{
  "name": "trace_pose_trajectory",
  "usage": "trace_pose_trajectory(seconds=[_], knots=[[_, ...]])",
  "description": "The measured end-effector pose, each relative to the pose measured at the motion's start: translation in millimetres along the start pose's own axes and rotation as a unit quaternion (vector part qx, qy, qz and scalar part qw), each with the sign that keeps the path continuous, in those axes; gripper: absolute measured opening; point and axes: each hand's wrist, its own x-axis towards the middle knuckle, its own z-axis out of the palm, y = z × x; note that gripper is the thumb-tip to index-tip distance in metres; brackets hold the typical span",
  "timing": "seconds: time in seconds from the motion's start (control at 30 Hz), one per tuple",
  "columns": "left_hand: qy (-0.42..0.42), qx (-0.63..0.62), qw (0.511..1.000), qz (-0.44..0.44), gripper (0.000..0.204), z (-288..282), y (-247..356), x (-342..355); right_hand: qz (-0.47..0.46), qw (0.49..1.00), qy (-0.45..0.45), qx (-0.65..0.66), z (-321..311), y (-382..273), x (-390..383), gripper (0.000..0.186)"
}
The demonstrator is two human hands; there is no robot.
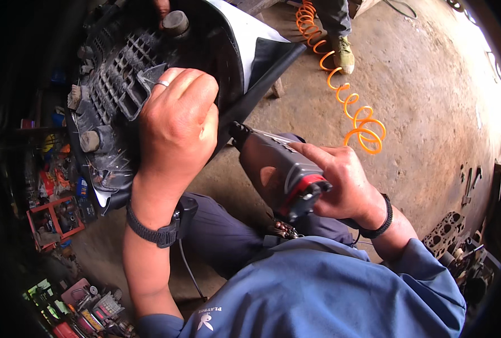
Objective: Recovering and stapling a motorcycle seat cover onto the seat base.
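Note:
A black plastic seat-like base [115, 73] with ribbed grid, round rubber feet and a black, white-backed cover [267, 62] fills the upper left. My left hand [177, 121] is curled on the base and the cover's edge, fingertips hidden. My right hand [340, 180] grips a dark staple gun with a red trim [273, 166], its nose close to the cover's edge beside my left hand. A finger of another hand [161, 8] touches the base at the top.
An orange coiled hose [363, 141] runs across the concrete floor to a person's leg and shoe [343, 53]. Tools and parts crowd the left [56, 222] and lower left [90, 310]; metal parts [442, 236] lie at the right.

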Motion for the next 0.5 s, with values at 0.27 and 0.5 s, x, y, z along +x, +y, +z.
trace_pose_trajectory(seconds=[0.27,0.5], knots=[[-0.073,-0.071,0.995,-0.023,0.024,-8.6,7.1,3.2,0.054,0.999,0.000,0.008,-7.9,7.7,-29.7,0.068],[-0.039,-0.059,0.998,0.000,0.013,-7.7,4.8,1.9,0.035,0.999,-0.003,-0.009,-4.6,-1.8,-16.7,0.063]])
